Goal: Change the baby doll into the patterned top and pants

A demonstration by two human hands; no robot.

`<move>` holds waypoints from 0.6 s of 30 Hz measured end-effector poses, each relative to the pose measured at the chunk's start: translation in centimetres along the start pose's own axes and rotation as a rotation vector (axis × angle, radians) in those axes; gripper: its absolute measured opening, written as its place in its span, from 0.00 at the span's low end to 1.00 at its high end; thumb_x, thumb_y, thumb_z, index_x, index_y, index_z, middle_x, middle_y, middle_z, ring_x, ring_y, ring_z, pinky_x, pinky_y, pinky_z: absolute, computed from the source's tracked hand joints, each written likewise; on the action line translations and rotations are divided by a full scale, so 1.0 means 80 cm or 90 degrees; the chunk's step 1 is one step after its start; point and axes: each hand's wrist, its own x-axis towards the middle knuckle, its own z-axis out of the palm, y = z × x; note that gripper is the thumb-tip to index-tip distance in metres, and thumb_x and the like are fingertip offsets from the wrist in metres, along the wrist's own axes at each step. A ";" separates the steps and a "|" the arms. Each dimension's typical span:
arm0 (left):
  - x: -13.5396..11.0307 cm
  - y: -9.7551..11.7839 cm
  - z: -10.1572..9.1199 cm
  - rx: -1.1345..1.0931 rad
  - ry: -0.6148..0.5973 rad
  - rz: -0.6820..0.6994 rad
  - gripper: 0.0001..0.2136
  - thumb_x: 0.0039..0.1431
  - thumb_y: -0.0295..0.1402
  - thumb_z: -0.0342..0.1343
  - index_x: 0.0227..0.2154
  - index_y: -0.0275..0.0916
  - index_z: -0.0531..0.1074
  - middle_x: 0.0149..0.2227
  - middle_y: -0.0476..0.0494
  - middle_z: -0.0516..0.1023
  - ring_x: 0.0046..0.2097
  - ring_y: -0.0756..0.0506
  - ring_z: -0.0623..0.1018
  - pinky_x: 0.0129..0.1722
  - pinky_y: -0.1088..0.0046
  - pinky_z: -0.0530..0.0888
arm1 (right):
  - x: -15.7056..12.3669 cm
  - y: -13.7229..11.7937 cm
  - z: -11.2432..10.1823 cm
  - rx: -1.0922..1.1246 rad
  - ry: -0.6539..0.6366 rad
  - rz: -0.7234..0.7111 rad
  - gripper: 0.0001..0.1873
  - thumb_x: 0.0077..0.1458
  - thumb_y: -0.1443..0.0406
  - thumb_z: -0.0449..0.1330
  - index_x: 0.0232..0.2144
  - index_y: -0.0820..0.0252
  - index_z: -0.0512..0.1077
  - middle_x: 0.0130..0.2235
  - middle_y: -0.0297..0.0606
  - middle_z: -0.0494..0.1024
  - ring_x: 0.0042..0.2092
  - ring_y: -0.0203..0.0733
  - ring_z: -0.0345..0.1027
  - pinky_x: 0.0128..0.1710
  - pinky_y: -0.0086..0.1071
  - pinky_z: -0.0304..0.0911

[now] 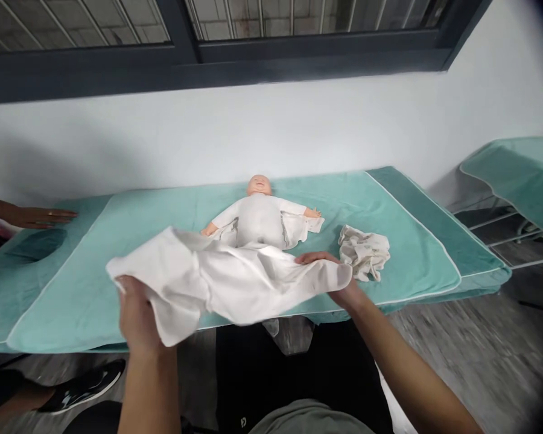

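A white cloth garment (235,280) is stretched between my two hands above the front edge of the bed. My left hand (138,313) grips its left end, with the fingers partly behind the fabric. At the other end, my right hand (339,277) is closed on the cloth, which covers part of the fingers. Beyond the garment a baby doll (260,214) lies on its back, head toward the wall and arms spread, in a white top. The garment hides the doll's lower part. Close to my right hand sits a crumpled patterned cloth (365,252).
A green sheet (163,211) covers the bed, which stands against a white wall (208,132) under a barred window. Another person's hand (45,217) rests at the left end, and a shoe (85,386) is below. A second green bed (520,175) stands at right.
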 end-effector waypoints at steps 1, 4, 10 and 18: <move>-0.007 -0.005 0.002 0.015 -0.051 -0.033 0.23 0.59 0.53 0.58 0.49 0.42 0.72 0.50 0.45 0.77 0.52 0.44 0.76 0.53 0.71 0.74 | 0.002 0.001 0.016 0.088 -0.009 0.036 0.15 0.59 0.52 0.63 0.42 0.53 0.76 0.52 0.40 0.77 0.57 0.51 0.69 0.59 0.46 0.64; -0.045 -0.034 0.025 0.090 -0.276 -0.124 0.32 0.45 0.49 0.69 0.50 0.38 0.70 0.50 0.40 0.77 0.51 0.39 0.77 0.49 0.66 0.77 | 0.017 0.010 0.072 0.282 -0.046 0.082 0.13 0.61 0.54 0.61 0.44 0.51 0.76 0.57 0.35 0.74 0.61 0.50 0.65 0.62 0.46 0.61; -0.087 -0.073 0.058 0.108 -0.290 -0.115 0.37 0.38 0.34 0.72 0.54 0.37 0.66 0.51 0.38 0.76 0.48 0.40 0.77 0.47 0.65 0.77 | 0.029 0.030 0.091 0.089 -0.242 -0.004 0.26 0.56 0.60 0.67 0.57 0.49 0.70 0.65 0.36 0.65 0.68 0.46 0.54 0.68 0.41 0.50; -0.029 -0.063 0.003 -0.151 -0.132 -0.157 0.21 0.52 0.46 0.64 0.46 0.42 0.73 0.44 0.45 0.79 0.44 0.43 0.77 0.39 0.67 0.78 | 0.017 0.057 0.054 -0.012 -0.087 0.079 0.24 0.59 0.53 0.63 0.56 0.50 0.68 0.60 0.41 0.69 0.63 0.48 0.60 0.61 0.46 0.59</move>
